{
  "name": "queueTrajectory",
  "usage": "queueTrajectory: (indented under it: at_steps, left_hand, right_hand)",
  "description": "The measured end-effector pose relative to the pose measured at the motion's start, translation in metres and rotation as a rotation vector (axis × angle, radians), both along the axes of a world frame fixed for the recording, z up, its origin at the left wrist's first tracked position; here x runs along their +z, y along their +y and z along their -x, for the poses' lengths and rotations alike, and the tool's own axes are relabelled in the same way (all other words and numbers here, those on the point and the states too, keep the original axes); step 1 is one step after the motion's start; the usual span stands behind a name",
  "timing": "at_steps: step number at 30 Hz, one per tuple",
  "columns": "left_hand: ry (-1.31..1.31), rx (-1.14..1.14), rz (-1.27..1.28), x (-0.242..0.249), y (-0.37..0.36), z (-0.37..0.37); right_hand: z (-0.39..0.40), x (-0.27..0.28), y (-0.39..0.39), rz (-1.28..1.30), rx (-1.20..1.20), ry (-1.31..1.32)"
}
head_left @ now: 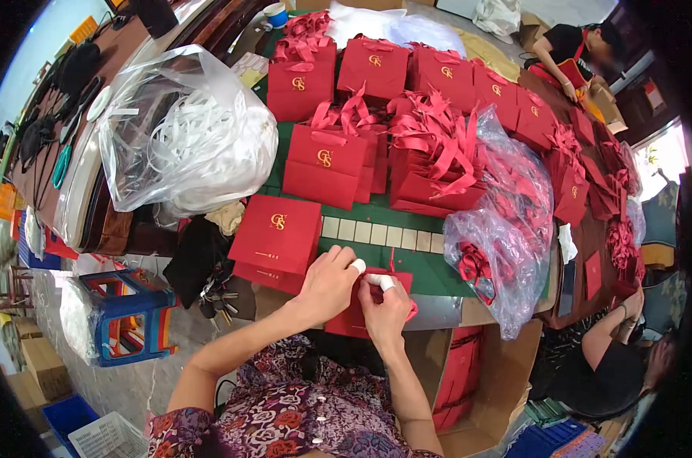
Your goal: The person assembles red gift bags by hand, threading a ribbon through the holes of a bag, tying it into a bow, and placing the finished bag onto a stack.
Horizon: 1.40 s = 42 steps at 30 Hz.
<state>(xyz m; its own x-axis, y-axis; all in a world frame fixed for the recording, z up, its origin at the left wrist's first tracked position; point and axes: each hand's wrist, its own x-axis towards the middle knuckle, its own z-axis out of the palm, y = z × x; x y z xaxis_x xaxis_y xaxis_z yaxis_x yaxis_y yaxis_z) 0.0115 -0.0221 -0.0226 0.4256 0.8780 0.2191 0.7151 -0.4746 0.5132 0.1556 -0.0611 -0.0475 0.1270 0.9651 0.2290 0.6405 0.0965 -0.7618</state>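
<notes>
Red bag [361, 309] is lying flat at the table edge, pinched between both hands, the left hand [329, 284] and the right hand [385, 305] both gripping its top with taped fingertips [359, 266]. Just left of the hands a stack of flat red bags [275, 240] is sitting, and to the right a clear plastic sack [506, 229] of ribbons is crowding the edge. Beyond, upright red bags [327, 164] are filling the green table [407, 263].

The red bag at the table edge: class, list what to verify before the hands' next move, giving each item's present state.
1. Both hands on the red bag: ok; left hand and right hand grip it.
2. Fingertip tape in place: ok.
3. Bag supported by green table: ok.
4. Ribbon threaded: cannot tell; hidden by fingers.
5. Flat red bags beside the left hand: ok.
</notes>
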Motion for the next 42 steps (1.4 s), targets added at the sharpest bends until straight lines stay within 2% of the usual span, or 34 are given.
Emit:
queueTrajectory:
  at_steps: [6, 11, 18, 21, 23, 25, 27, 30, 32, 33, 35, 38, 39, 41, 42]
  left_hand:
    - [0.022, -0.014, 0.139, -0.007, -0.001, 0.002]
    - [-0.179, 0.054, 0.284, -0.012, -0.004, -0.001]
    - [-0.272, 0.046, 0.405, -0.006, 0.001, 0.001]
    - [-0.327, 0.054, 0.391, -0.005, 0.001, 0.0]
    - [-0.337, 0.027, 0.422, 0.0, -0.001, -0.004]
    - [-0.336, -0.007, 0.365, -0.007, -0.004, -0.008]
    - [-0.334, -0.04, 0.303, -0.012, -0.005, -0.01]
    - [-0.393, -0.027, 0.404, -0.009, -0.003, -0.007]
    - [-0.33, 0.039, 0.483, -0.002, -0.001, -0.005]
    - [-0.33, 0.039, 0.481, -0.005, -0.001, -0.005]
    - [-0.317, 0.05, 0.318, -0.015, -0.004, -0.005]
    - [-0.293, 0.02, 0.244, -0.02, -0.01, -0.008]
    - [-0.292, 0.019, 0.242, -0.021, -0.012, -0.009]
    - [-0.26, -0.008, 0.051, -0.023, -0.015, -0.012]
    - [-0.226, 0.001, 0.071, -0.023, -0.017, -0.013]
  right_hand:
    - [0.005, -0.004, -0.003, -0.001, -0.02, 0.016]
    - [0.007, -0.003, -0.003, 0.008, -0.058, -0.047]
    - [0.004, -0.002, -0.002, -0.068, -0.023, -0.098]
    - [0.0, 0.0, -0.008, -0.068, -0.037, 0.036]
    - [-0.005, 0.004, -0.013, 0.106, -0.064, 0.079]
    - [-0.008, 0.008, -0.012, 0.091, -0.04, 0.005]
    - [-0.012, 0.01, -0.011, 0.188, 0.001, -0.031]
    - [-0.021, 0.03, -0.005, 0.197, 0.129, 0.029]
    - [-0.032, 0.036, -0.002, 0.135, 0.14, 0.027]
    - [-0.037, 0.04, 0.001, 0.076, 0.157, 0.023]
    - [-0.04, 0.051, 0.009, 0.09, 0.109, 0.021]
    - [-0.045, 0.052, 0.024, 0.06, 0.147, -0.104]
    - [-0.048, 0.044, 0.029, 0.083, 0.226, -0.142]
    - [-0.055, 0.031, 0.038, 0.104, 0.305, -0.179]
    - [-0.058, 0.027, 0.042, 0.151, 0.376, -0.195]
